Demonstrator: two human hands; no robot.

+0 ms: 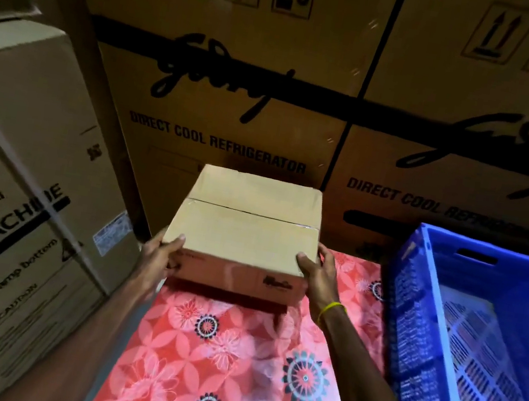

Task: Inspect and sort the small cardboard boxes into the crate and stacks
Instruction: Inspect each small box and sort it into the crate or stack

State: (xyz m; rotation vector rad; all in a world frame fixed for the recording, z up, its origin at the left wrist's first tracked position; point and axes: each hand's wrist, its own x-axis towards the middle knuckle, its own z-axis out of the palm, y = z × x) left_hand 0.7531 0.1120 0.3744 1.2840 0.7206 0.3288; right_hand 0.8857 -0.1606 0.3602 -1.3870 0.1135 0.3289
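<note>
A small brown cardboard box (246, 228), its top flaps taped shut, is held between both hands just above the red flowered cloth (230, 361). My left hand (160, 256) grips its near left corner, thumb on the top. On the near right corner my right hand (317, 274) grips it the same way; a yellow band circles that wrist. A blue plastic crate (421, 294) stands to the right, and the part of its inside that shows holds nothing.
Large refrigerator cartons (238, 92) form a wall straight ahead. A washing machine carton (14, 195) stands close on the left. The crate's slotted floor (488, 374) shows through its open top.
</note>
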